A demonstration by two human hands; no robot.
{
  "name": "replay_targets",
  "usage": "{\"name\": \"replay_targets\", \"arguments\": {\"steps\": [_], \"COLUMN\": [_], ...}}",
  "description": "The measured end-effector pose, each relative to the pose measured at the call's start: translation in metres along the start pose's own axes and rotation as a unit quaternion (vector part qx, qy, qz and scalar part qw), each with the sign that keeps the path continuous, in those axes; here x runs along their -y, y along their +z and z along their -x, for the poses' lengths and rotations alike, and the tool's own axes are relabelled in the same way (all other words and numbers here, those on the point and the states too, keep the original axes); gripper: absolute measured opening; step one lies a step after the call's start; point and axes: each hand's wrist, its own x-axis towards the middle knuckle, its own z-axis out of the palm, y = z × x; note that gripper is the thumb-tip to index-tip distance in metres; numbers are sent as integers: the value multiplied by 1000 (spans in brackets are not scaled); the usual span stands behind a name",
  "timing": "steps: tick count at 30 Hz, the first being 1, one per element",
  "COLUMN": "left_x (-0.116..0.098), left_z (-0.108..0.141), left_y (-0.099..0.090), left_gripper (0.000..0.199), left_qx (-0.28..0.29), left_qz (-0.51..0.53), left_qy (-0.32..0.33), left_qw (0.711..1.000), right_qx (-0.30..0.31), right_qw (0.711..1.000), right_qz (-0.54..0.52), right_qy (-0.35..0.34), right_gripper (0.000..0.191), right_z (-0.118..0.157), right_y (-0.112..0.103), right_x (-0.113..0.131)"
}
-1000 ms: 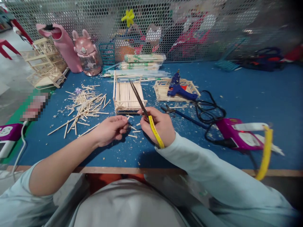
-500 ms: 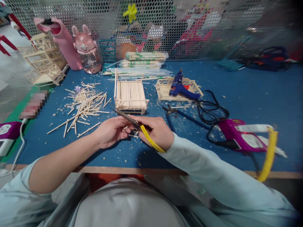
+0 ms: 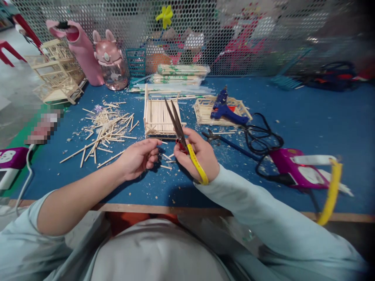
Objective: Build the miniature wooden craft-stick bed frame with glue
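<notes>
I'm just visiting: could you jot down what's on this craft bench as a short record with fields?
surface: blue table, strewn with wood chips
right hand: right hand grips scissors, blades slightly parted and pointing away
left hand: left hand, fingers curled, beside the scissors; whether it pinches a stick cannot be told
behind hands: stick frame
left side: pile of loose sticks
right side: blue glue gun lying on another stick tray
back: pink bunny bottle, perforated metal screen
</notes>
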Motion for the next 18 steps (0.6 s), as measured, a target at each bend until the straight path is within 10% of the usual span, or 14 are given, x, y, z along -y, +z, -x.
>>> {"name": "replay_targets", "arguments": {"steps": [6, 18], "left_x": [5, 7], "left_z": [4, 5], "left_y": [1, -5], "left_gripper": [14, 21], "left_qx": [-23, -35], "left_qz": [-150, -500], "left_qy": [58, 164], "left_qw": [987, 850], "right_qx": [-15, -107], "right_qw": [1000, 993], "right_qz": [-25, -56], "right_qy": [3, -8], "right_gripper": [42, 39], "right_z": [1, -2], "right_y": [1, 1], "right_x": [0, 3]}}
